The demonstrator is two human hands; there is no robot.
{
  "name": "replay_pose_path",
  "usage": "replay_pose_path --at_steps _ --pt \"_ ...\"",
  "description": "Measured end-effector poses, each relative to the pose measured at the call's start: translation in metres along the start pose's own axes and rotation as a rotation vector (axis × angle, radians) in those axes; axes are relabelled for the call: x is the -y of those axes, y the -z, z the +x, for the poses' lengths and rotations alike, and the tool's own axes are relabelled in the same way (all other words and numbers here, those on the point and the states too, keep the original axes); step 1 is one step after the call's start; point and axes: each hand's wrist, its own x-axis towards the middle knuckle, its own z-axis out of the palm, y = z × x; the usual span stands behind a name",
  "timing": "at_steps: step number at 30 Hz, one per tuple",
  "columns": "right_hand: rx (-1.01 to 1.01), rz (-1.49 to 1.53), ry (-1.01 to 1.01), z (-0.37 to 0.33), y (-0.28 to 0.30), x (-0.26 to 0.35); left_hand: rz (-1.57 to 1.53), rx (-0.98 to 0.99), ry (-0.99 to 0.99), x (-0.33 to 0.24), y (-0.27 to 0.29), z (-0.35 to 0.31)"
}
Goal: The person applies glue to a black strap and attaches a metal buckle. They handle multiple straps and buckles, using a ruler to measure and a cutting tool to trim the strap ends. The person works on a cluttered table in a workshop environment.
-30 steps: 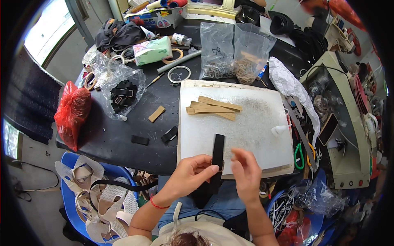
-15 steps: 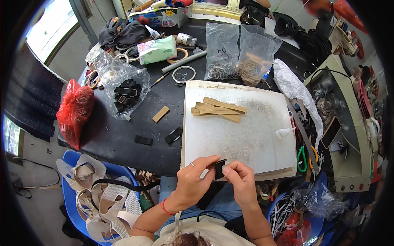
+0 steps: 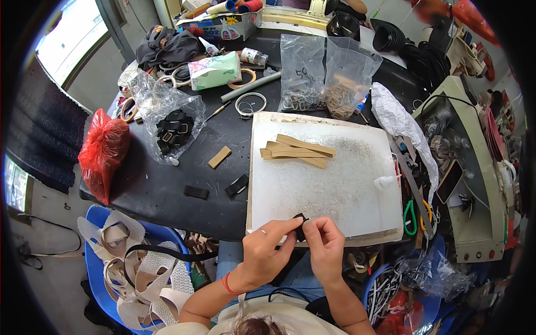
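- A dark round-edged worktable (image 3: 167, 184) fills the middle of the room.
- Left of the table, a bright window (image 3: 67, 42) lets daylight in over a grey concrete floor (image 3: 50, 268).
- Below the table's near-left edge stands a blue plastic chair (image 3: 97, 215).
- Right of the table sits a cream-coloured metal machine (image 3: 474, 184).

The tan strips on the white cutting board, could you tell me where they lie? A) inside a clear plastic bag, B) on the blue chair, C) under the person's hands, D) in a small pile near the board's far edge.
D: the tan strips lie overlapped in a small pile on the far part of the white cutting board, well apart from both hands, which pinch a small black piece at its near edge.
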Motion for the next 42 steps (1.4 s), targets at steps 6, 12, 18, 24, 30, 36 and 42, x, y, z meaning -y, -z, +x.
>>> replay_pose_path --at_steps 6,12,18,24,30,36,42 --pt "0.149 -0.003 -0.013 0.009 0.008 0.014 -0.213 0.217 0.068 -0.007 0.016 0.013" --pt "0.132 0.307 -0.071 0.004 0.018 0.014 -0.402 0.342 0.250 -0.010 0.017 0.010" --pt "-0.097 -0.029 0.149 0.018 0.035 0.006 -0.657 0.469 0.474 -0.011 0.027 0.016" --pt "0.486 -0.932 0.650 0.009 0.033 0.042 -0.641 0.672 0.599 0.009 0.043 0.022" --pt "0.533 -0.919 0.650 0.011 0.038 0.034 -0.787 0.731 0.780 0.006 0.053 0.023" --pt "0.554 -0.924 0.675 0.012 0.036 0.030 -0.799 0.726 0.814 0.007 0.056 0.024" --pt "0.368 -0.904 0.646 0.018 0.045 0.036 -0.425 0.604 0.638 0.001 0.034 0.026"
